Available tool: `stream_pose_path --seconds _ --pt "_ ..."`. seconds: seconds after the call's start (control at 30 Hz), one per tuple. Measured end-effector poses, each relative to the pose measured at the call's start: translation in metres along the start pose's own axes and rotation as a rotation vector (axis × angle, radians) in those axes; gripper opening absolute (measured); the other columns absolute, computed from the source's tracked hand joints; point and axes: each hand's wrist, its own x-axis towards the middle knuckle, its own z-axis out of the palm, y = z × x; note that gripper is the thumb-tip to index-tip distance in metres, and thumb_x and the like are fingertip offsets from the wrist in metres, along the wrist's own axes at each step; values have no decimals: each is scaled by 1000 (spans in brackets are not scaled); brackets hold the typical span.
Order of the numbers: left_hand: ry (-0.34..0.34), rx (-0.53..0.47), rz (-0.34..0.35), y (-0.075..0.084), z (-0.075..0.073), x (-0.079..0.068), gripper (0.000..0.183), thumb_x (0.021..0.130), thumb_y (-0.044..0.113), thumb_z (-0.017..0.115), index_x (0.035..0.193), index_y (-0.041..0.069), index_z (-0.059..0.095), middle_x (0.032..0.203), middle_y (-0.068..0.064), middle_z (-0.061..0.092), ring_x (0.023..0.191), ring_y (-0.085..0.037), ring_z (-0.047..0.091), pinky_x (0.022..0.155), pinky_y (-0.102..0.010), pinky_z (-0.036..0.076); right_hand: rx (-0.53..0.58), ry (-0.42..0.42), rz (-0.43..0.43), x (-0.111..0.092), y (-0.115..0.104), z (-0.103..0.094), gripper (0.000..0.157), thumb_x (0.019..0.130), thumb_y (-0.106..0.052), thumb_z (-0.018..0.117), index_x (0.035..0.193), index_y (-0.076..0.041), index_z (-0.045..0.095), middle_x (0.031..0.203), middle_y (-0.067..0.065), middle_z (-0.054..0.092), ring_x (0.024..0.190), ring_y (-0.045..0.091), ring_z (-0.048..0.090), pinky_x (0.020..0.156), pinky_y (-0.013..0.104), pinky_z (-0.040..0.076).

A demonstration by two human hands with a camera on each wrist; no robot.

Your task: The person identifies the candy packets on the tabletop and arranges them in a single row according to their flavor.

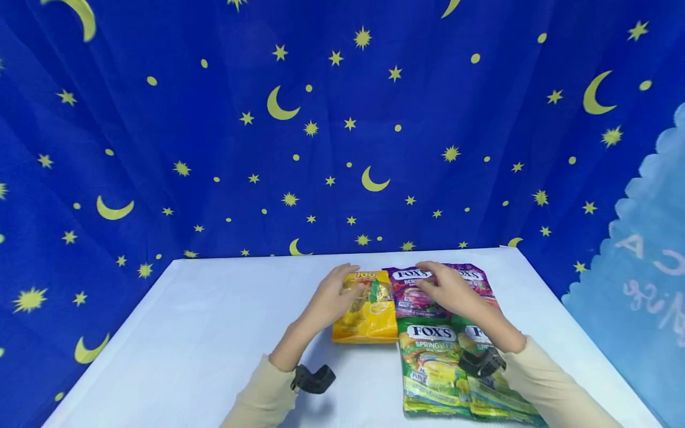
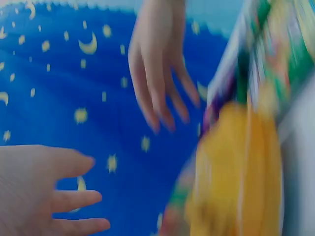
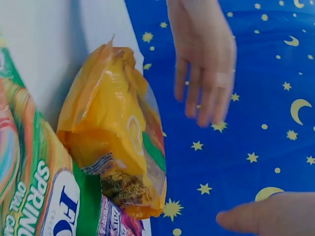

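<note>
A yellow candy bag [image 1: 369,321] stands on the white table, its top at the far side. My left hand [image 1: 327,302] is over its left edge with fingers spread, and it appears apart from the bag in the left wrist view. To the right lie two purple Fox's candy bags [image 1: 409,291]. My right hand [image 1: 452,288] hovers above them with loosely bent fingers, gripping nothing. Nearer the front are two green Fox's Spring Tea candy bags [image 1: 433,362], one partly covered by my right forearm. The right wrist view shows the yellow bag [image 3: 108,113] bulging and crinkled.
The white table [image 1: 214,333] ends at a blue curtain [image 1: 225,148] with yellow moons and stars. A light blue scalloped panel [image 1: 642,249] hangs at the right. Each wrist wears a black camera mount [image 1: 314,379].
</note>
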Motion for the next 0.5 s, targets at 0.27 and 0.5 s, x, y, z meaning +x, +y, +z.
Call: stream_pose_path --seconds 0.27,0.5 --pt "-156 -340 -138 46 49 32 45 99 33 52 137 7 54 134 -11 55 124 -29 50 101 -48 41 -28 -19 104 4 6 1 42 94 -13 59 128 12 51 87 20 64 72 28 61 63 42 52" --pt "-85 -526 -352 53 85 48 56 96 24 56 143 -3 41 144 -21 42 132 -38 38 107 -53 32 -30 -24 156 2 14 3 45 93 -11 58 126 18 48 70 7 52 56 16 45 52 31 40"
